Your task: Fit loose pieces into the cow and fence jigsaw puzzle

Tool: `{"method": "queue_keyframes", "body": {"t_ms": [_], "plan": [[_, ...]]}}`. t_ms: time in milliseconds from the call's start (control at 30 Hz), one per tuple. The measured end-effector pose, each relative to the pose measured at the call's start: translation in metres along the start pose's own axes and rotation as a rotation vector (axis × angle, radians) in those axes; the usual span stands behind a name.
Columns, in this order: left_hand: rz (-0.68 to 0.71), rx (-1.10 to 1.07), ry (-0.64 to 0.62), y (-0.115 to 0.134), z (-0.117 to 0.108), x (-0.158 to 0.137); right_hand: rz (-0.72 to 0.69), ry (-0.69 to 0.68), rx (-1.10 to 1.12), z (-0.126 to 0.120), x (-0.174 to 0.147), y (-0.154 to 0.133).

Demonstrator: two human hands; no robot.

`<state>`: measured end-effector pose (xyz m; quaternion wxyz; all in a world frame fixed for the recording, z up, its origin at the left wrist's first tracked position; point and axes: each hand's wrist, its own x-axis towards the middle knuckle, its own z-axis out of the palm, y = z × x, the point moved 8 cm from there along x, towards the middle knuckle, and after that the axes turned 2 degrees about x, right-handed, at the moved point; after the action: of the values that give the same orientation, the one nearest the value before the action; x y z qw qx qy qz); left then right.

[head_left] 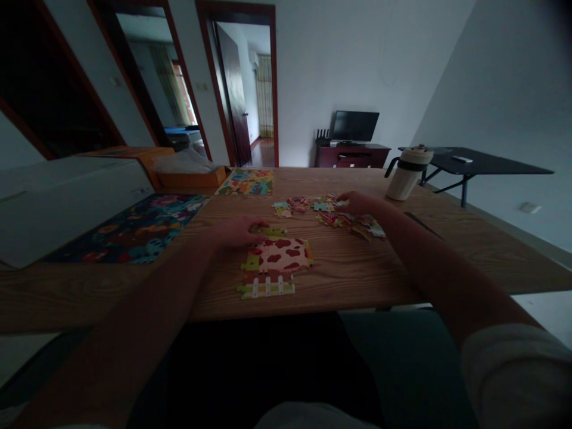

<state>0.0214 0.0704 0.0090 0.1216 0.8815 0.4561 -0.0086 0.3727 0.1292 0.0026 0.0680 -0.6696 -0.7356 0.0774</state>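
The left hand (239,231) lies palm-down at the upper left edge of the partly joined cow puzzle (276,265) on the wooden table (402,262), fingers together; the right hand (355,202) rests on the heap of loose puzzle pieces (333,213) further back. Whether its fingers pinch a piece cannot be told.

dim, underexposed frame. daylight enters through the far doorway (263,98) and a curtained window (172,89) at the left. near edge of the tabletop (357,280) and the lap below fall into deep shadow. wide-angle bending stretches walls at the corners; forearms near the lens are soft.
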Motion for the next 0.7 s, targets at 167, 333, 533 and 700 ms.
{"method": "queue_keyframes", "body": {"t_ms": [167,333,533,700], "plan": [[0.011,0.005,-0.024,0.000,0.002,0.000,-0.129,-0.062,0.027,0.018,0.005,-0.047],[0.003,0.000,-0.035,0.002,0.002,-0.001,-0.158,-0.236,0.131,0.035,0.003,-0.067],[0.015,0.010,-0.038,0.004,0.003,-0.001,-0.100,-0.014,0.065,0.016,0.002,-0.044],[0.032,-0.023,-0.040,0.003,0.002,-0.003,-0.098,-0.055,0.040,0.019,-0.005,-0.037]]}}
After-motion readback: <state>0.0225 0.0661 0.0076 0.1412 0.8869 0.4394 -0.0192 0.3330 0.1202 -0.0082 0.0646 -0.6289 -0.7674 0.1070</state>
